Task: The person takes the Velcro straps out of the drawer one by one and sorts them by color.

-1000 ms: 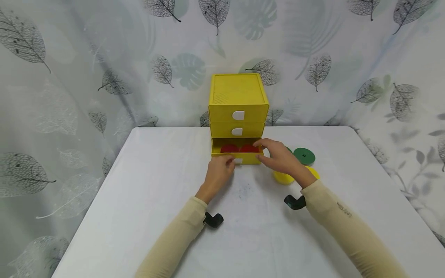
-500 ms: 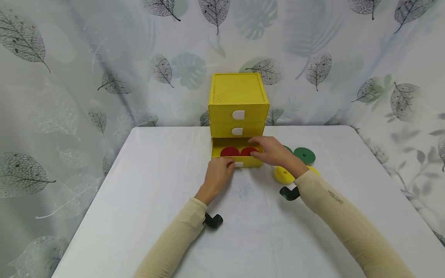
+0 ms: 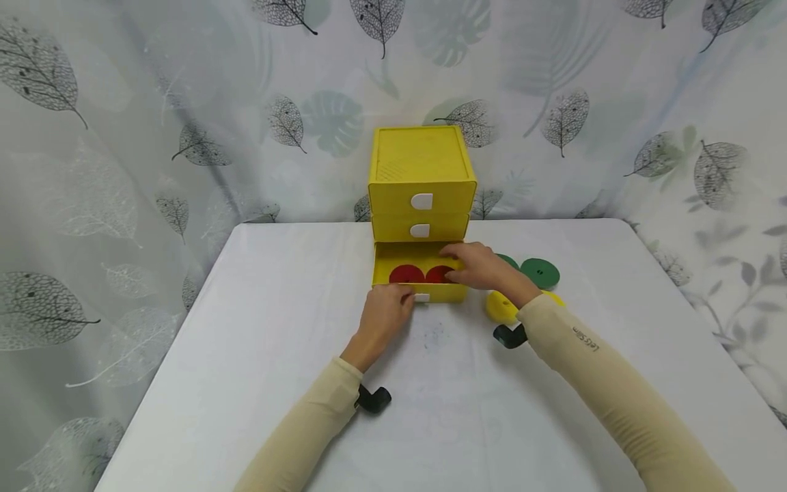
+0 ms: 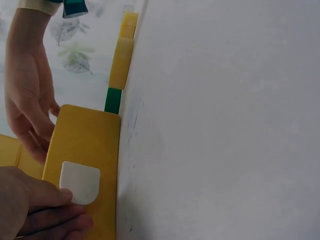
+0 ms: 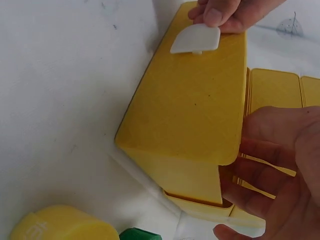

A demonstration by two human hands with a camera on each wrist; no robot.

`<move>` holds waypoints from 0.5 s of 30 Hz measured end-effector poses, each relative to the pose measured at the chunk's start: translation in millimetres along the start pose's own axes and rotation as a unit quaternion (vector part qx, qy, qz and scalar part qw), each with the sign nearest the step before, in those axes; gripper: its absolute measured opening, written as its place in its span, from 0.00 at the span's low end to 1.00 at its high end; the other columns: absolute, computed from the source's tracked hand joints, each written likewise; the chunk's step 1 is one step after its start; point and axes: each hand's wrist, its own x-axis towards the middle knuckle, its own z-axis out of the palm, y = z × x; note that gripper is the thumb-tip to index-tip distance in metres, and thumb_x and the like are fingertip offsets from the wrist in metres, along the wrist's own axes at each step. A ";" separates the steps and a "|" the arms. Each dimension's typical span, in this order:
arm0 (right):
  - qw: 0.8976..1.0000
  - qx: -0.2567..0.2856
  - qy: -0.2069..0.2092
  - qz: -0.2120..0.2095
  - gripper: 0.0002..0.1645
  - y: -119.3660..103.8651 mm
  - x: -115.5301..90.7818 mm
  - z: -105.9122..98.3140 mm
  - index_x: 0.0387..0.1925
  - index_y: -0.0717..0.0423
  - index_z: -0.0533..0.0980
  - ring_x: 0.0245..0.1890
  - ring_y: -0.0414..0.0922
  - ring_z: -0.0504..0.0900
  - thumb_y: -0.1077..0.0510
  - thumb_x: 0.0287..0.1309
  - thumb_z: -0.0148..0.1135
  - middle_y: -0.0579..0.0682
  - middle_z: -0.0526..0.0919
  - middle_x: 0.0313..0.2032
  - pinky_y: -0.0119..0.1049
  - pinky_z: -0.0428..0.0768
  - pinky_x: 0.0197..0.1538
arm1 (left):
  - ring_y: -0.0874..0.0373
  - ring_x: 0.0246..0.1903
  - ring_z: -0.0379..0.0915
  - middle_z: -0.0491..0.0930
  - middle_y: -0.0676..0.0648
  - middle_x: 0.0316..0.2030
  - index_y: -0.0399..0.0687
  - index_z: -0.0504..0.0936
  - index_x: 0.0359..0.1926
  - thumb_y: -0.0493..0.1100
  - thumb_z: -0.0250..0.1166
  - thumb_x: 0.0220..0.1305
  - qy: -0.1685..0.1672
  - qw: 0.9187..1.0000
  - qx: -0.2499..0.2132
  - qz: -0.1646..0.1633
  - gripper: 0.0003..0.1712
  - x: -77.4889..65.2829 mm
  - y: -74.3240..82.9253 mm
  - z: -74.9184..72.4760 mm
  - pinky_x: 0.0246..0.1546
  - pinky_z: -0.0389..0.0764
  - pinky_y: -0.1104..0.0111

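A yellow drawer cabinet (image 3: 424,156) stands at the back of the table, its bottom drawer (image 3: 449,294) pulled out. My left hand (image 3: 384,316) pinches the white handle (image 4: 82,180) on that drawer's front between thumb and fingers. Two red discs (image 3: 406,274) lie side by side in the drawer. My right hand (image 3: 486,266) reaches over the drawer's right side, by the right red disc (image 3: 439,275). In the right wrist view its fingers (image 5: 260,175) extend loosely behind the drawer front, which hides the fingertips. No disc shows in its grasp.
To the right of the cabinet lie green discs (image 3: 540,273) and yellow discs (image 3: 501,307), partly hidden by the right forearm. The cabinet's upper drawers (image 3: 393,199) are closed. A leaf-patterned curtain (image 3: 332,61) hangs behind the white table (image 3: 295,287).
The bottom drawer has come farther out toward me with my left hand on its handle, showing more of the red discs. My right hand has shifted slightly left, over the drawer.
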 end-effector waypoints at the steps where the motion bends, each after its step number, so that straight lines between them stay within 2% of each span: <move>1: 1.000 0.000 -0.006 -0.001 0.29 -0.1 0.2 -0.2 0.66 0.65 0.75 0.58 0.61 0.77 0.61 0.66 0.69 0.62 0.81 0.58 0.56 0.75 0.62 | 0.54 0.30 0.85 0.89 0.46 0.32 0.41 0.92 0.39 0.36 0.72 0.67 -0.001 1.000 0.001 0.001 0.04 -1.2 0.6 -0.6 0.36 0.85 0.63; 9: 0.998 -0.019 -0.052 -0.019 0.29 -1.6 2.4 -1.2 0.65 0.64 0.77 0.58 0.60 0.77 0.63 0.63 0.73 0.61 0.81 0.59 0.55 0.74 0.63 | 0.53 0.29 0.85 0.88 0.46 0.31 0.40 0.92 0.39 0.37 0.73 0.66 -0.005 1.000 0.010 0.012 0.04 -9.6 5.8 -3.0 0.38 0.86 0.63; 15: 0.994 -0.026 -0.096 -0.039 0.28 1.2 5.8 0.6 0.62 0.58 0.81 0.59 0.59 0.77 0.68 0.60 0.73 0.57 0.82 0.58 0.54 0.76 0.61 | 0.53 0.29 0.84 0.89 0.45 0.32 0.40 0.92 0.41 0.38 0.74 0.66 -0.011 1.000 0.005 0.015 0.06 -18.5 11.0 -5.5 0.39 0.85 0.65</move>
